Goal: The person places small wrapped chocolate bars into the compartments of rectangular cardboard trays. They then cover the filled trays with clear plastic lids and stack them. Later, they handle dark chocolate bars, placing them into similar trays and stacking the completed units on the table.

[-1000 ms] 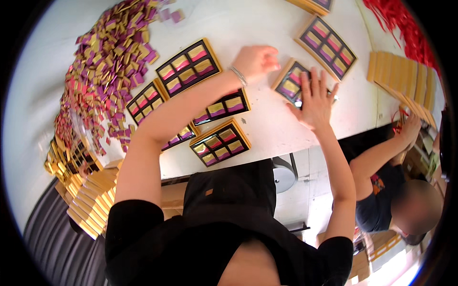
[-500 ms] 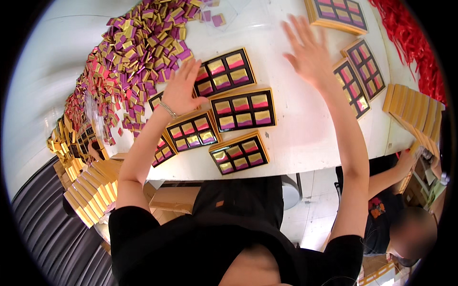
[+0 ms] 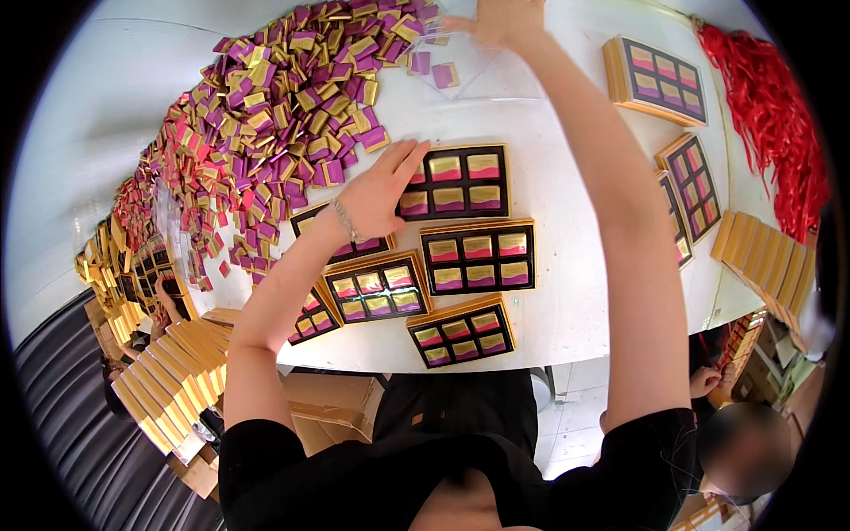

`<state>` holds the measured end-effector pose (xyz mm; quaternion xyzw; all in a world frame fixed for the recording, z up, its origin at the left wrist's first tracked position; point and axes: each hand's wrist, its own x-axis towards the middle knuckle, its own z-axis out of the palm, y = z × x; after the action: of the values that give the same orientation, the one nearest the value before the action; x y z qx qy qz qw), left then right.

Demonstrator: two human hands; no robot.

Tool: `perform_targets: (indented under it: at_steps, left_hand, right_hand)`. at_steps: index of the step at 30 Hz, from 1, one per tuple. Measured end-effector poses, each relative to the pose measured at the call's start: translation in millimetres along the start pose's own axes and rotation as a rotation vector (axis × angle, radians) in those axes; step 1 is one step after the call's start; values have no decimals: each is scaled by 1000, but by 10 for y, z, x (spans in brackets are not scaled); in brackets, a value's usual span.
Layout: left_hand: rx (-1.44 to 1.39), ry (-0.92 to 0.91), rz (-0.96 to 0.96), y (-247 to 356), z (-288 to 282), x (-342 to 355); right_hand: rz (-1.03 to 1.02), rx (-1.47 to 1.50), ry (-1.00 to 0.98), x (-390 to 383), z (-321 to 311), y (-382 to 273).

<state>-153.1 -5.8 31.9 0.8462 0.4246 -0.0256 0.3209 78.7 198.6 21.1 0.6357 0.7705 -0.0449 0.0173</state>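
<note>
Resting over the left end of a shallow gold-edged black box [image 3: 475,191] filled with gold, pink and purple foil-wrapped squares, the left hand [image 3: 376,190] is holding its fingers outstretched and its thumb apart from them. A silver-coloured bracelet [image 3: 343,219] is circling that wrist. The right hand [image 3: 503,21] is reaching to the upper edge of the view, above clear plastic sheets [image 3: 496,78] that are lying on the white table [image 3: 575,310]; part of it is being cut off, so I cannot tell whether its fingers are closing on a sheet.

Below the left hand's box, a matching middle box [image 3: 478,255] is showing 6 squares in 2 rows of 3. A slanted box [image 3: 375,292] is lying to its left, and a small-looking lower box [image 3: 460,333] is sitting near the table's front edge. Another box [image 3: 316,320] is partly hiding behind the left forearm.

To the upper left, a big heap of gold, purple and pink wrapped squares [image 3: 301,97] is spreading over the table. On the right, a gold-sided box stack [image 3: 660,81] is standing above a tilted box [image 3: 692,188], and a bundle of shiny red ribbons [image 3: 766,115] is lying beyond them.
</note>
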Motion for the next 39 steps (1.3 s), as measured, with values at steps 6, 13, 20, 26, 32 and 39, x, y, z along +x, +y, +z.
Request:
perform_targets:
  at_steps: [6,13,20,26,32,39]
  left_hand:
    - [14,-12,141,-55,-65,631]
    - [-47,69,234,-105,54,848]
    - [-278,145,173,-125,155,694]
    - [-1492,332,63,-383,568,523]
    - [-1512,381,-173,-4,492,664]
    - [-1196,584,-214,127,649,773]
  right_hand:
    - [-167,138,-132,228,-3,332]
    - [-105,41,-255,257,-52,498]
    - [-65,328,255,-314,-129,717]
    - [-256,303,331,-2048,193,489]
    - [-177,345,164,-2199,506,317]
    - [-230,301,227,-2189,550,195]
